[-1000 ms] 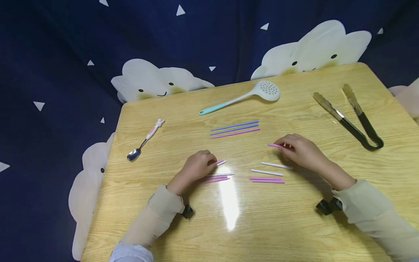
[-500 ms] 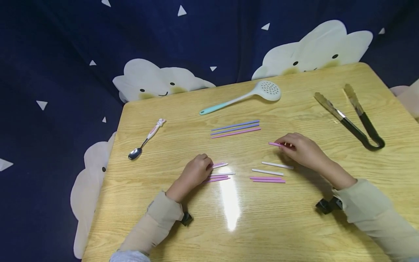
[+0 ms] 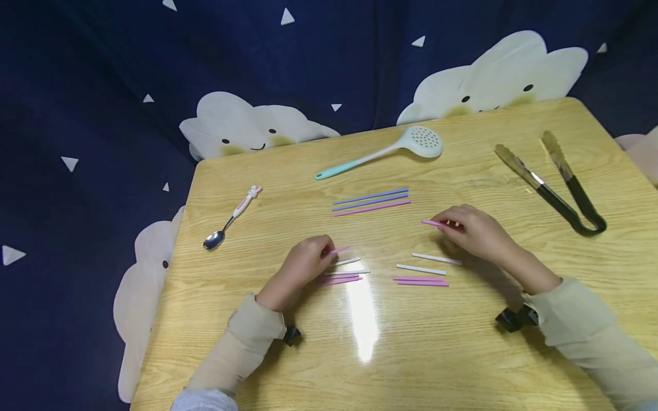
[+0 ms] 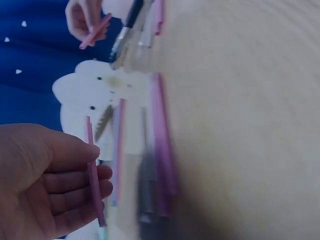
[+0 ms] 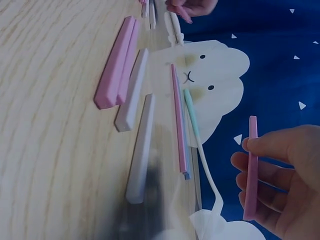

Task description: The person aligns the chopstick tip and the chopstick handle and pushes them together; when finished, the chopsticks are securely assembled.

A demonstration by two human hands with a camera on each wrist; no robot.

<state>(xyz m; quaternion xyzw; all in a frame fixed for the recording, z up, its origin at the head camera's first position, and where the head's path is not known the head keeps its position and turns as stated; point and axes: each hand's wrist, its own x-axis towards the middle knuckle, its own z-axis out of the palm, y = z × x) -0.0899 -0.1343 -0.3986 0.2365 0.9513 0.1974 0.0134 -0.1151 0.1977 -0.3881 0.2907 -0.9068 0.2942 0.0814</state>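
Observation:
My left hand (image 3: 305,260) pinches a short, thin pink stick (image 4: 95,190) between thumb and fingers, raised over a group of two white and two pink sticks. In the head view its tip points right. My right hand (image 3: 475,231) holds another short pink stick (image 5: 252,185), a thicker one, across its fingertips with the thumb on it. Below that hand lie two white sticks (image 3: 421,269) and two pink sticks (image 3: 421,282), side by side. The left group's white sticks (image 3: 354,272) and pink sticks (image 3: 341,279) are partly covered by the left hand.
Two long blue sticks (image 3: 370,196) and a long pink stick (image 3: 372,208) lie together mid-table. Behind them rests a slotted skimmer (image 3: 421,142). A spoon (image 3: 214,239) is on the left, black-handled tongs (image 3: 570,214) on the right. A dark blue cloud-patterned curtain (image 3: 308,51) borders the back.
My left hand has lifted the thin pink stick away from the white one beside it, which now lies on the table. My right hand has risen slightly, still holding its pink stick.

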